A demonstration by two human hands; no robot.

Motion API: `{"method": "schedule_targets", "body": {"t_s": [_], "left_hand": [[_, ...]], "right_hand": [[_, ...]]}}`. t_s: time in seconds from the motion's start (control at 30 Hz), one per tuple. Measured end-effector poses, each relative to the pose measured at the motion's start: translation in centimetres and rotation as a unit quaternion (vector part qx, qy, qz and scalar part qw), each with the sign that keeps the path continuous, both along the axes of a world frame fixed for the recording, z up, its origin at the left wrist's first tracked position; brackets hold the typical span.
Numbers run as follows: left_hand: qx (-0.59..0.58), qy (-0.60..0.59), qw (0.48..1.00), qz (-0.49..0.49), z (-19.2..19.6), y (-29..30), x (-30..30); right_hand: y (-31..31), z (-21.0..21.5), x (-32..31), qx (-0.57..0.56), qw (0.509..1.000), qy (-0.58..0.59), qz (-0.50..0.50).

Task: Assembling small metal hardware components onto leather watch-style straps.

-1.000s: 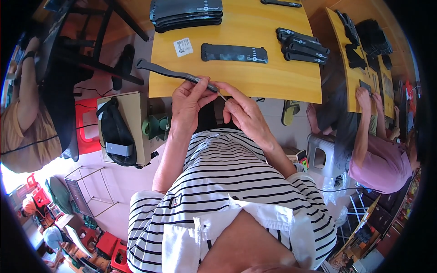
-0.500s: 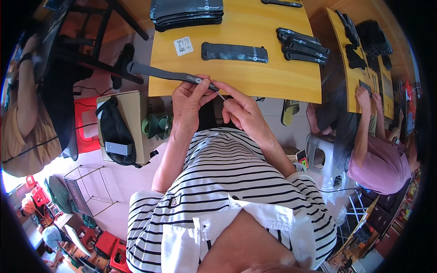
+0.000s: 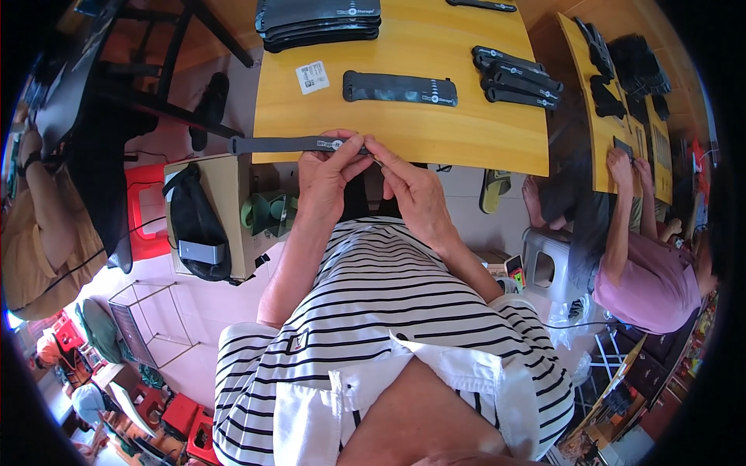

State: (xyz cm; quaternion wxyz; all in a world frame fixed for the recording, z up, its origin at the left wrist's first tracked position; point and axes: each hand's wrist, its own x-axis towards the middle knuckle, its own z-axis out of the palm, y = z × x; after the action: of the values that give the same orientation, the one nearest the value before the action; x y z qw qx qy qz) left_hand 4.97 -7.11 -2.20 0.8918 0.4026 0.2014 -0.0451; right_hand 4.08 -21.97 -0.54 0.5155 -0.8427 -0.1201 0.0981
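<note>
A long dark grey fabric strap [image 3: 272, 144] with a rounded end and a pale printed mark stretches out to the left, held level above the table's front edge. My left hand [image 3: 326, 171] is closed, pinching it near its right end between thumb and fingers. Right beside it, my right hand [image 3: 412, 186] is closed too, its fingertips meeting at that same end. A thin metal rod [image 3: 378, 162] shows slightly between the right fingers; most of it is hidden. On the table, a flat bundle of straps [image 3: 400, 89] lies just beyond my hands.
The yellow table [image 3: 482, 144] bears a stack of dark straps [image 3: 318, 23], a white label [image 3: 312, 78] and a pile of straps [image 3: 519, 78]. A cardboard box [image 3: 233, 210] stands below at left. Another person [image 3: 645, 272] works at a table on the right; a further person sits at left.
The strap's free end has swung down and to the right, so the strap is straighter and more level. My right fingers have drawn closer together, covering more of the metal rod.
</note>
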Motion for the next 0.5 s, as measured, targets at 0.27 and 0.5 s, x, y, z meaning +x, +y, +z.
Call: {"method": "schedule_targets", "body": {"t_s": [0.27,0.5], "left_hand": [[0.016,-0.001,0.998,0.055,-0.8,-1.2,-0.1],[-0.003,-0.025,0.994,0.105,-1.0,-2.3,0.0]], "right_hand": [[0.5,-1.2,0.0,0.055,0.998,0.027,-0.023],[1.4,-1.6,-0.2,0.077,0.995,-0.009,-0.070]]}}
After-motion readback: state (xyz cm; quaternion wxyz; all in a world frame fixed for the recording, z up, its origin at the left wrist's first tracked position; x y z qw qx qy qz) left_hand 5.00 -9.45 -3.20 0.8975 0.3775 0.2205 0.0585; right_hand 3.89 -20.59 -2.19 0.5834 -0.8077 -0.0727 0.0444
